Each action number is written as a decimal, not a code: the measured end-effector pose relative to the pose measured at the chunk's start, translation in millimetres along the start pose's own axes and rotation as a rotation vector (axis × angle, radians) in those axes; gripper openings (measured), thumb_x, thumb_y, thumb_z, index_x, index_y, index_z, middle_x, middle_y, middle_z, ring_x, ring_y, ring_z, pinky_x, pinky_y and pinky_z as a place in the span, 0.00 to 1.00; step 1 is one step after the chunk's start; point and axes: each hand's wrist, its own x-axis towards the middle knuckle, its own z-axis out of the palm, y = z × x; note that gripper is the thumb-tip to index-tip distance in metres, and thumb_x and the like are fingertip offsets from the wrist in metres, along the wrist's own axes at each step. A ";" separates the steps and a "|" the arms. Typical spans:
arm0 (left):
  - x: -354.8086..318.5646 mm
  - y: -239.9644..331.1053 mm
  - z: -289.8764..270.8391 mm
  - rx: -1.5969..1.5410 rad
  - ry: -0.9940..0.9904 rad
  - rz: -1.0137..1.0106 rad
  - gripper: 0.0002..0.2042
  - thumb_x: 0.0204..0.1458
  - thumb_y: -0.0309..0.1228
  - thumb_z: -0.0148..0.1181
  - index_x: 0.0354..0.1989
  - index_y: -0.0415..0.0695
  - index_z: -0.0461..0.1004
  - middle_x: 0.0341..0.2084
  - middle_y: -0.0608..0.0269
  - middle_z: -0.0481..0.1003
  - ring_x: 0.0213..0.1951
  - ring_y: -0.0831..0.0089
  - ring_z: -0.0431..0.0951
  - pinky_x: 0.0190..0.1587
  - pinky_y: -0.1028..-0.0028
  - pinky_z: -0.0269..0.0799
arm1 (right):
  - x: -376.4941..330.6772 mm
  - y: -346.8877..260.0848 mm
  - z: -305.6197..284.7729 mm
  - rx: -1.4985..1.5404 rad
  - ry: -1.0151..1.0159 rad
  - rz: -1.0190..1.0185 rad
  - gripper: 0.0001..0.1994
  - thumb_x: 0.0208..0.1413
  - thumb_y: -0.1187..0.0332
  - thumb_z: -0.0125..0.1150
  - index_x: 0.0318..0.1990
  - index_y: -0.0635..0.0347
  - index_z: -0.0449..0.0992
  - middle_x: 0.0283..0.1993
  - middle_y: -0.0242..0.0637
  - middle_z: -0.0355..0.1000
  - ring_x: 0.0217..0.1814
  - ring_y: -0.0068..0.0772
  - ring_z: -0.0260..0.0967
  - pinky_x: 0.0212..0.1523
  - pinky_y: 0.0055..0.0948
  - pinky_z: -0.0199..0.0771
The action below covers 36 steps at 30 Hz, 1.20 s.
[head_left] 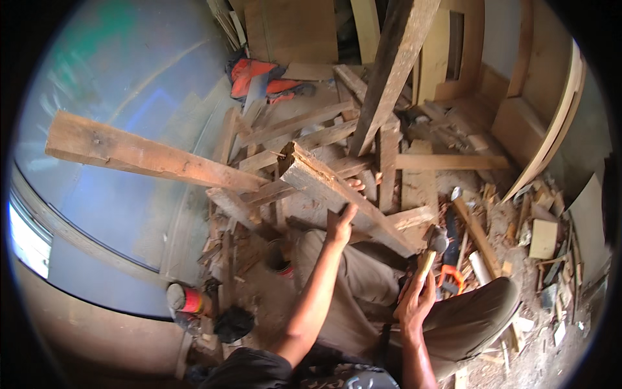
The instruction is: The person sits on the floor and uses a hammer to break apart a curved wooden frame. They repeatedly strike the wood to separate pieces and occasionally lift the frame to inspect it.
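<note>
While the person sits low among scrap timber with both knees bent, the left hand (pixel 340 225) wraps its fingers around the near edge of a thick, rough wooden beam (pixel 337 191), which slants from a splintered end at the middle of the scene down to the right across the person's lap. The right hand (pixel 414 301) is closed around the pale wooden handle of a hammer (pixel 433 249), whose dark metal head sits just beside the lower right end of the beam, near the right knee. To the right of the hammer, a handsaw with an orange grip (pixel 451 272) lies on the dusty floor among offcuts and small blocks. A long weathered plank (pixel 142 154) runs from the far left toward the middle, ending close to the beam's splintered end. Another dark plank (pixel 392 65) leans steeply at the far centre above a loose heap of boards. An orange cloth (pixel 262 78) lies at the far side beyond the heap. At the near left, a small can with a red band (pixel 188 300) rests on the floor.
</note>
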 end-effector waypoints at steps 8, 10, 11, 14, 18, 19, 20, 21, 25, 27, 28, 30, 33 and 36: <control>13.6 -5.6 69.9 0.099 -0.142 -0.108 0.40 0.47 0.40 0.75 0.65 0.39 0.58 0.48 0.59 0.73 0.47 0.72 0.75 0.55 0.68 0.70 | 45.1 -108.5 -65.5 -0.268 -0.220 -0.213 0.20 0.60 0.74 0.61 0.55 0.63 0.58 0.35 0.40 0.72 0.30 0.24 0.70 0.32 0.26 0.72; 17.5 0.3 107.3 0.103 -0.200 -0.131 0.40 0.44 0.36 0.78 0.63 0.37 0.60 0.47 0.59 0.74 0.48 0.69 0.75 0.54 0.68 0.70 | 72.3 -151.0 -79.8 -0.596 -0.269 -0.401 0.23 0.57 0.74 0.65 0.57 0.64 0.62 0.39 0.46 0.77 0.37 0.35 0.77 0.38 0.31 0.76; 19.2 15.1 122.7 0.171 -0.256 -0.219 0.41 0.43 0.37 0.79 0.63 0.36 0.60 0.49 0.55 0.74 0.52 0.68 0.73 0.56 0.68 0.69 | 78.9 -177.5 -81.5 -0.762 -0.288 -0.481 0.24 0.56 0.74 0.65 0.59 0.65 0.64 0.41 0.48 0.78 0.39 0.38 0.79 0.41 0.32 0.77; 21.8 -4.6 183.3 0.145 -0.339 -0.129 0.41 0.43 0.39 0.79 0.62 0.35 0.61 0.52 0.51 0.73 0.55 0.66 0.73 0.59 0.67 0.67 | 88.5 -242.6 -105.1 -1.036 -0.133 -0.686 0.24 0.57 0.72 0.66 0.60 0.64 0.68 0.41 0.47 0.79 0.40 0.38 0.79 0.42 0.33 0.77; 27.7 -6.0 192.1 0.201 -0.373 -0.120 0.35 0.43 0.37 0.78 0.55 0.34 0.65 0.47 0.48 0.77 0.49 0.66 0.78 0.54 0.67 0.72 | 83.8 -309.8 -94.0 -0.931 -0.084 -0.700 0.16 0.64 0.64 0.60 0.53 0.64 0.71 0.26 0.41 0.74 0.25 0.31 0.73 0.29 0.30 0.71; 24.6 -8.4 198.8 0.199 -0.395 -0.123 0.35 0.43 0.37 0.78 0.55 0.34 0.65 0.46 0.48 0.77 0.49 0.66 0.78 0.54 0.66 0.72 | 83.6 -316.7 -95.5 -0.905 -0.058 -0.659 0.15 0.64 0.63 0.59 0.51 0.64 0.71 0.25 0.41 0.74 0.25 0.31 0.73 0.29 0.30 0.71; 20.6 -9.6 205.7 0.197 -0.414 -0.127 0.34 0.43 0.37 0.78 0.54 0.34 0.65 0.46 0.48 0.77 0.49 0.65 0.78 0.54 0.66 0.72 | 81.5 -326.2 -95.4 -0.961 -0.058 -0.636 0.15 0.65 0.63 0.57 0.51 0.65 0.71 0.25 0.42 0.74 0.24 0.33 0.73 0.29 0.30 0.71; 17.4 -8.4 212.5 0.197 -0.436 -0.126 0.34 0.43 0.37 0.78 0.54 0.34 0.65 0.46 0.48 0.77 0.48 0.65 0.78 0.54 0.66 0.73 | 80.0 -333.7 -97.8 -1.013 -0.065 -0.600 0.15 0.65 0.63 0.57 0.51 0.65 0.71 0.25 0.44 0.74 0.24 0.36 0.74 0.29 0.32 0.70; 4.9 -4.5 234.6 0.214 -0.515 -0.175 0.36 0.43 0.37 0.78 0.56 0.33 0.65 0.48 0.48 0.77 0.49 0.65 0.78 0.54 0.66 0.73 | 81.2 -350.6 -112.2 -1.276 -0.081 -0.595 0.12 0.67 0.63 0.56 0.47 0.63 0.72 0.22 0.24 0.63 0.21 0.13 0.54 0.20 0.23 0.53; 2.9 -5.0 236.4 0.263 -0.529 -0.138 0.35 0.43 0.38 0.78 0.55 0.33 0.66 0.47 0.48 0.77 0.49 0.64 0.79 0.53 0.66 0.73 | 76.6 -364.2 -112.8 -1.259 0.003 -0.450 0.12 0.67 0.63 0.56 0.46 0.63 0.72 0.22 0.24 0.64 0.21 0.13 0.54 0.20 0.23 0.52; 2.3 -5.9 237.3 0.291 -0.533 -0.119 0.34 0.43 0.38 0.79 0.54 0.34 0.67 0.47 0.48 0.77 0.49 0.64 0.79 0.53 0.66 0.73 | 74.3 -369.6 -111.1 -1.172 0.052 -0.460 0.14 0.68 0.58 0.53 0.47 0.61 0.71 0.23 0.22 0.62 0.20 0.11 0.54 0.19 0.21 0.52; 2.2 -5.3 240.3 0.276 -0.536 -0.118 0.33 0.42 0.38 0.79 0.52 0.34 0.67 0.46 0.48 0.78 0.48 0.64 0.80 0.52 0.66 0.73 | 71.3 -381.4 -102.9 -1.095 0.166 -0.588 0.19 0.70 0.52 0.48 0.50 0.60 0.70 0.23 0.19 0.59 0.20 0.09 0.53 0.19 0.18 0.51; -0.8 -8.1 245.5 0.276 -0.538 -0.138 0.31 0.42 0.37 0.79 0.50 0.35 0.68 0.43 0.50 0.79 0.45 0.64 0.80 0.50 0.67 0.74 | 70.7 -383.1 -105.5 -1.071 0.196 -0.750 0.19 0.70 0.51 0.47 0.50 0.61 0.70 0.23 0.19 0.58 0.20 0.11 0.54 0.19 0.19 0.52; -4.3 -9.5 253.3 0.236 -0.556 -0.159 0.30 0.41 0.36 0.79 0.48 0.35 0.69 0.41 0.52 0.79 0.44 0.66 0.80 0.49 0.68 0.74 | 68.0 -375.2 -125.8 -1.440 -0.100 -0.750 0.15 0.69 0.58 0.52 0.47 0.62 0.70 0.21 0.24 0.62 0.20 0.15 0.59 0.19 0.26 0.56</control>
